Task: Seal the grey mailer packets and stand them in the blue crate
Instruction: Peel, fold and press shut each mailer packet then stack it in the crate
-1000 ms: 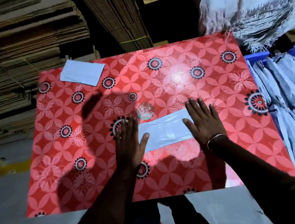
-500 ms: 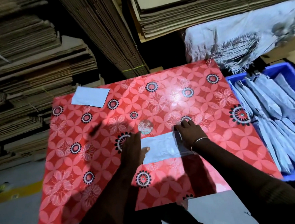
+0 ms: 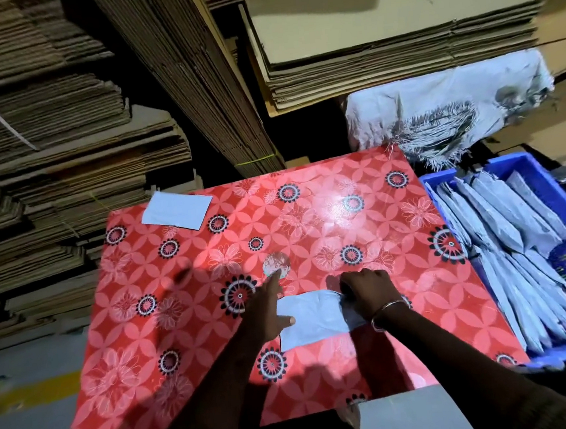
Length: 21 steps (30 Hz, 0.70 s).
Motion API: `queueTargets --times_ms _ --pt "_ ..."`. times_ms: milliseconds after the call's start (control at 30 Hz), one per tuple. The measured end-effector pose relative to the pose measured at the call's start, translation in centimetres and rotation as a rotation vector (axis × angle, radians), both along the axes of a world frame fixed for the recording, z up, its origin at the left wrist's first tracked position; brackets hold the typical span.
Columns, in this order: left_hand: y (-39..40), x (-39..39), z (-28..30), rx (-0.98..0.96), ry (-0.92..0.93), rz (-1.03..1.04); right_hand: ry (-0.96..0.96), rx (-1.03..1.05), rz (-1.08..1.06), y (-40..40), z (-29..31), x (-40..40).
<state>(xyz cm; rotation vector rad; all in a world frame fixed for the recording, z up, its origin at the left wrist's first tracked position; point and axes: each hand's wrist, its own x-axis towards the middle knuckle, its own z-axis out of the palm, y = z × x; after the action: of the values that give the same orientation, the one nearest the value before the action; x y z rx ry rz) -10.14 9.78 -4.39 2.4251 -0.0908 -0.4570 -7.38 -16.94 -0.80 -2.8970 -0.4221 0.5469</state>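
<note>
A grey mailer packet [image 3: 309, 319] lies flat on the red flowered table [image 3: 182, 325], near its front middle. My left hand [image 3: 266, 310] rests on the packet's left end with fingers straight and the thumb on the packet. My right hand [image 3: 367, 292] has its fingers curled round the packet's right end, which is crumpled and lifted a little. The blue crate [image 3: 523, 166] stands at the table's right side with several grey packets [image 3: 510, 245] standing in rows inside it.
A second flat grey packet [image 3: 177, 210] lies at the table's far left corner. A torn white sack [image 3: 437, 115] of more mailers sits behind the crate. Stacks of flattened cardboard [image 3: 63, 148] rise behind and left of the table.
My right hand went from lying flat on the packet to curling round its right end. The left hand stayed pressed on the left end. The camera has pulled back and upward.
</note>
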Motion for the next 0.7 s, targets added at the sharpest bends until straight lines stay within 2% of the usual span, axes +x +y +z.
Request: queueTargets --times_ms 67,133,300,400,500,567,633,700 --pt "0.1 0.5 1.0 -0.038 0.021 0.006 -0.066 0.048 -0.017 -0.6 0.7 0.5" --pt "0.2 1.4 2.2 -0.022 -0.058 -0.010 -0.167 0.078 -0.015 -1.2 1.0 1.3" --pt "-0.3 3.6 3.6 0.137 -0.567 0.015 -0.466 0.223 -0.030 -0.9 2.2 3.4" --pt "-0.9 3.8 3.6 0.297 -0.681 0.061 -0.483 0.177 -0.039 0.0 2.0 4.2" --pt "-0.9 2.4 1.6 0.289 -0.621 -0.048 -0.355 0.099 0.016 0.2 -0.5 3.1" --pt "-0.9 0.8 -0.1 0.265 -0.508 -0.125 -0.257 0.082 0.030 -0.1 -2.6 1.4" --pt "-0.9 -0.6 -1.0 0.290 -0.370 -0.143 -0.252 0.150 -0.010 -0.4 -4.0 -0.3" --pt "-0.8 -1.3 -1.8 0.305 -0.342 -0.146 -0.259 0.173 -0.008 -0.6 -4.3 -1.0"
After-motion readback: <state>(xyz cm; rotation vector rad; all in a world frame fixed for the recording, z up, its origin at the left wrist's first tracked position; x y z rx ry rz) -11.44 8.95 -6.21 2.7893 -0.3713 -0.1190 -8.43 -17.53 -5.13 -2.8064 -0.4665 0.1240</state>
